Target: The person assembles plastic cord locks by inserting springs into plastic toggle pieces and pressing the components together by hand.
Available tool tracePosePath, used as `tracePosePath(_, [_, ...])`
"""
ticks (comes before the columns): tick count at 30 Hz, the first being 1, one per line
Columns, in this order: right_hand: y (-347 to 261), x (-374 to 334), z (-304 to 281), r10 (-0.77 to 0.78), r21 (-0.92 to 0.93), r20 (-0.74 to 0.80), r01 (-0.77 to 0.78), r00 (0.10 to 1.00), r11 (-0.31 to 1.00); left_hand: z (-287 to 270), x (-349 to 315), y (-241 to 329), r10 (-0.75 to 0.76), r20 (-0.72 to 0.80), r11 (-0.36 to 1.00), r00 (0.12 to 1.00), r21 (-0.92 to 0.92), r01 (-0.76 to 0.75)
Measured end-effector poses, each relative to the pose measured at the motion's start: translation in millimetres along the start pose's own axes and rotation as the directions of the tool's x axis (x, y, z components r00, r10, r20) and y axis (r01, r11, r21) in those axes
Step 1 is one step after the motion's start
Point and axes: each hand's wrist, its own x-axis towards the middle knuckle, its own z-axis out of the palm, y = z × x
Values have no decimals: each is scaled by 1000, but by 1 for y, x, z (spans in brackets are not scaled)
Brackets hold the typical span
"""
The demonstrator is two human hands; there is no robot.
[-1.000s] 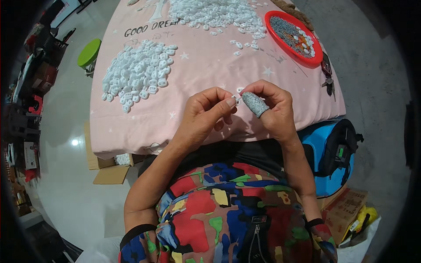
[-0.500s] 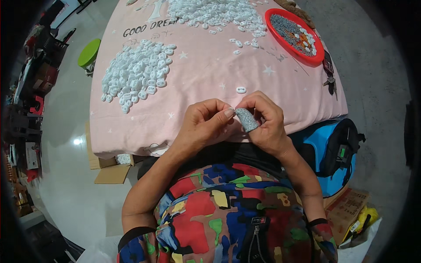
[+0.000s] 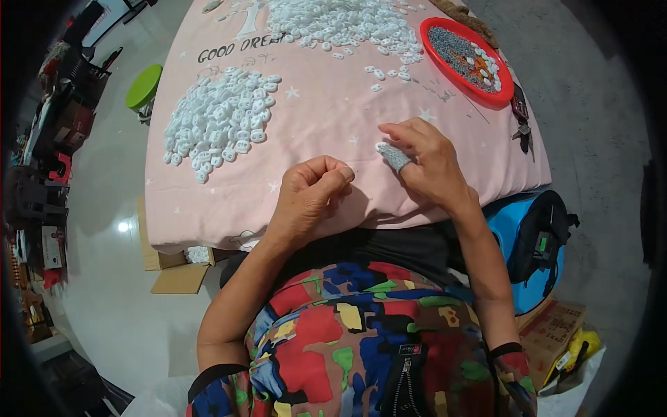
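Note:
My left hand [image 3: 314,194] is closed in a pinch above the near part of the pink cloth; whatever its thumb and forefinger hold is too small to make out. To its right, my right hand [image 3: 434,163] reaches forward with the fingers apart from the thumb. A grey knitted finger cover [image 3: 395,157] sits on that thumb. Just at the thumb's tip lies a small white two-holed plastic piece [image 3: 380,146], partly covered by the thumb. A heap of similar white pieces [image 3: 222,115] is spread to the left.
A larger white heap [image 3: 340,21] lies at the far side. At the far right stands a red basin [image 3: 501,99] with small grey bits and white pieces; keys [image 3: 523,131] lie beside it. A blue-black bag [image 3: 531,243] and an open cardboard box [image 3: 179,278] flank the table.
My hands have parted. The right one moved forward to the lone white piece and its fingers opened; the left drew slightly back left, still pinched.

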Motion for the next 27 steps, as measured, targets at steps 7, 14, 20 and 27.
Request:
tracePosePath(7, [0, -5, 1, 120, 18, 136, -124, 983, 992, 0, 6, -7, 71, 14, 996, 997, -53, -70])
tracePosePath(14, [-19, -17, -10, 531, 665, 242, -538, 812, 518, 16, 0, -6, 160, 12, 987, 987, 21, -160])
tracePosePath(20, [-32, -22, -22, 411, 821, 546, -563, 730, -91, 29, -9, 5, 138, 49, 990, 989, -26, -137])
tracePosePath(27, [-42, -21, -25, 297, 803, 586, -589, 754, -91, 33, -21, 12, 238, 99, 969, 966, 49, -244])
